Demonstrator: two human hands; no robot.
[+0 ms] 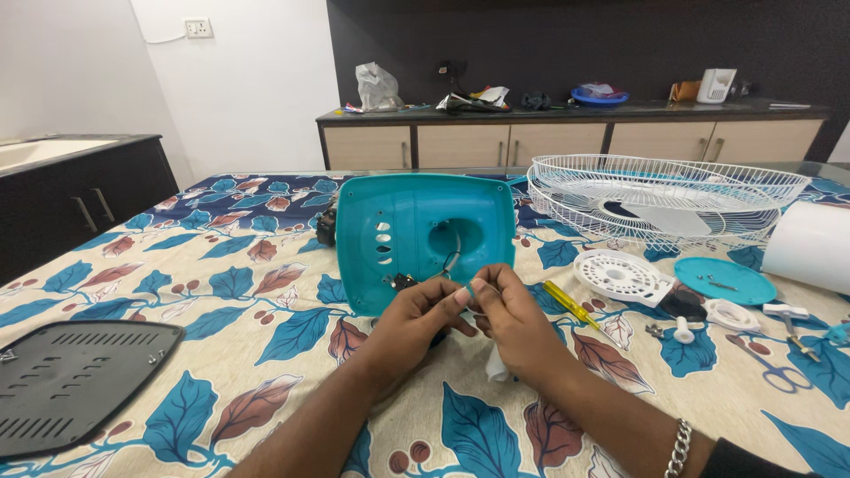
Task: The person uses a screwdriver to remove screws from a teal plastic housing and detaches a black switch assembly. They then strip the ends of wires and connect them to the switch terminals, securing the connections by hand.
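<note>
Head view shows a teal plastic fan cover [416,235] standing tilted on the counter [266,354], with round holes and small wires poking out. Left hand [414,314] and right hand [513,320] meet just below it, fingers pinched on something too small to tell. A yellow screwdriver [571,305] lies near; a dark grille plate [75,381] sits well apart.

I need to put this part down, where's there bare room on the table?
Bare cloth lies between the black vented panel and the left hand, and along the near edge below the yellow screwdriver. Crowded: right side, around the wire fan guard and teal disc.
</note>
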